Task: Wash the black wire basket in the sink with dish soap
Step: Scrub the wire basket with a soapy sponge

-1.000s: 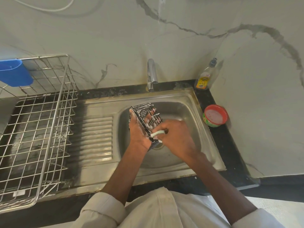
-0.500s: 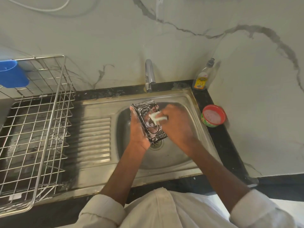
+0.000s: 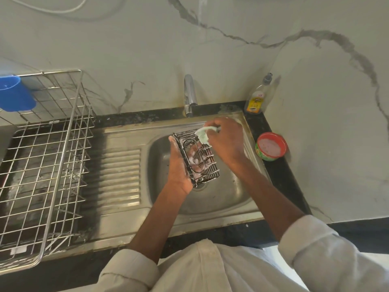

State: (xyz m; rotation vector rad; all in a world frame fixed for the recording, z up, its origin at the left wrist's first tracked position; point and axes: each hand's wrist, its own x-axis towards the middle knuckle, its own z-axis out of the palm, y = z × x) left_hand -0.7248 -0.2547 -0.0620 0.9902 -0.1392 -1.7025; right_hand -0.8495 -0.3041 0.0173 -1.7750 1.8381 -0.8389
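Observation:
A small black wire basket [image 3: 202, 163], streaked with white foam, is held tilted over the steel sink bowl [image 3: 229, 192]. My left hand [image 3: 179, 167] grips its left side from underneath. My right hand [image 3: 226, 140] pinches a pale green soapy scrubber [image 3: 203, 134] against the basket's far top edge. A dish soap bottle [image 3: 257, 98] with a yellow label stands at the back right corner of the counter.
A round red-rimmed tub of pinkish soap paste [image 3: 270, 146] sits on the black counter right of the sink. The tap [image 3: 189, 95] rises behind the bowl. A large steel dish rack [image 3: 42, 165] with a blue cup [image 3: 14, 93] covers the left drainboard.
My right hand has carried the scrubber from the basket's near end up along it to the far top edge. My left hand keeps holding the basket.

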